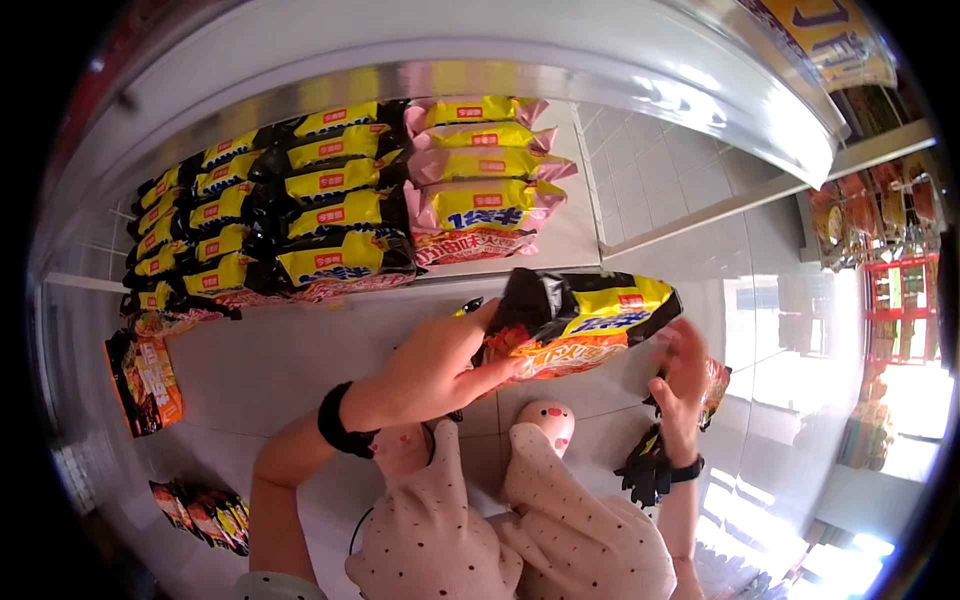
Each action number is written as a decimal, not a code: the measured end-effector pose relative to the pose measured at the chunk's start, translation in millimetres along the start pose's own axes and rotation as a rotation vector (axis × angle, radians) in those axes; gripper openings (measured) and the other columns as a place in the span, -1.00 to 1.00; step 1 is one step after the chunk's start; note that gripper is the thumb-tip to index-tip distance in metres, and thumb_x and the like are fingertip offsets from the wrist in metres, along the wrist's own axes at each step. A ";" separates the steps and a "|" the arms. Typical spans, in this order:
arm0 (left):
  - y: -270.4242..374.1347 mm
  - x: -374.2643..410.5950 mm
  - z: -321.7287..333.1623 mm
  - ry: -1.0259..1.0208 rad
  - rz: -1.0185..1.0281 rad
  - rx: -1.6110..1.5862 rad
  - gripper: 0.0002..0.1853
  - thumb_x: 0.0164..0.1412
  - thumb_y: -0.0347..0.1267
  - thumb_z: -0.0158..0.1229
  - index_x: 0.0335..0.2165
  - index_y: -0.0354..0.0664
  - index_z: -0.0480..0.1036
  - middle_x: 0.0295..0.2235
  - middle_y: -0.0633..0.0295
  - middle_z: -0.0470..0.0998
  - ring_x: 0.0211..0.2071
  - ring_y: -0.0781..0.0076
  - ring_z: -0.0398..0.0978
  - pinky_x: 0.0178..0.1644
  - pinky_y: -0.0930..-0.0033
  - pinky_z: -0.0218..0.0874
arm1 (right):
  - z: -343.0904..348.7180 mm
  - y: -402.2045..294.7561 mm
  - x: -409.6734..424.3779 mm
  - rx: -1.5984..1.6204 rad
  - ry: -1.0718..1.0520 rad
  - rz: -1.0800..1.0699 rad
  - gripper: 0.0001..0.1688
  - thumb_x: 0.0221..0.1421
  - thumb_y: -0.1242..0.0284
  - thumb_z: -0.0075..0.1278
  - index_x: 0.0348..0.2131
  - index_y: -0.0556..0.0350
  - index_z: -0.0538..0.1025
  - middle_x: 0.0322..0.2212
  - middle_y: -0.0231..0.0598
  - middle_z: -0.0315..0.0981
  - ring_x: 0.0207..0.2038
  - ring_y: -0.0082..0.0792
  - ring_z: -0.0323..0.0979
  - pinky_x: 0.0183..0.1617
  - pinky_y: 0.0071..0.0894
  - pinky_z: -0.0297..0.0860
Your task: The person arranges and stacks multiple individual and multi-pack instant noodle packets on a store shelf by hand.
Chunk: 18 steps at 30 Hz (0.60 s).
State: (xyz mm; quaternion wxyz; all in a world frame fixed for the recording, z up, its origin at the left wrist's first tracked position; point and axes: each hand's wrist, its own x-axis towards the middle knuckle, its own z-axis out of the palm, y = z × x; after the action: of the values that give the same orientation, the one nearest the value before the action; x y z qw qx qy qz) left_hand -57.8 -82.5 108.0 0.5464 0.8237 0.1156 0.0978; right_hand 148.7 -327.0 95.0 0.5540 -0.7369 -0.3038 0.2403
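My left hand (pixel 442 360) grips the left end of a black and yellow instant noodle packet (pixel 600 311), thumb along its lower face. Held above the floor, the packet bears orange printing and a red label. My right hand (pixel 681 382) is beside the packet's right end, thumb and fingers apart; it is slightly blurred, and nothing shows in its grasp. Just beyond, on a low white shelf (pixel 581 217), stand rows of similar black packets (pixel 330 214) and one row of pink ones (pixel 484 202).
Over the shelf runs a thick white ledge (pixel 450 45). An orange and black packet (pixel 146 382) and a stack of packets (pixel 202 514) lie on the left floor. Black wrapping (pixel 645 465) is near my right wrist. At far right stand goods racks (pixel 900 315).
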 end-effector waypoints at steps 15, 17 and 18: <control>6.4 100.6 8.7 0.308 0.368 0.709 -0.22 -0.06 -0.36 0.25 0.11 -0.35 0.09 0.02 -0.10 0.29 0.09 -0.02 0.23 0.11 0.08 0.11 | 12.5 -76.7 52.9 -0.824 0.099 -0.147 -0.63 -0.24 0.32 0.27 -0.49 0.18 0.46 -0.67 -0.06 0.40 -0.59 0.00 0.40 -0.50 -0.26 0.34; -8.1 123.5 17.0 0.398 0.203 1.036 -0.23 -0.05 -0.34 0.21 0.11 -0.38 0.09 0.07 -0.08 0.25 0.15 0.03 0.13 0.15 -0.04 0.02 | 40.2 -86.5 76.0 -0.942 0.237 -0.160 -0.61 -0.20 0.28 0.24 -0.46 0.24 0.47 -0.61 0.01 0.46 -0.54 -0.01 0.45 -0.45 -0.28 0.36; -14.5 138.4 26.0 0.436 0.133 1.186 -0.23 -0.05 -0.34 0.19 0.11 -0.39 0.10 0.09 -0.06 0.23 0.18 0.05 0.08 0.16 -0.11 -0.02 | 48.4 -86.9 89.0 -0.988 0.266 -0.208 -0.58 -0.16 0.18 0.19 -0.52 0.19 0.44 -0.65 -0.03 0.44 -0.56 0.00 0.44 -0.48 -0.21 0.36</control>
State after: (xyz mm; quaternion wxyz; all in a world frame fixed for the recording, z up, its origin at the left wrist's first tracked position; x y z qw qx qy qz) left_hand 80.5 -58.7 89.5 -0.0460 0.9529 0.2074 0.2166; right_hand 161.7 -213.5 163.9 0.1949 -0.9006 -0.3793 -0.0837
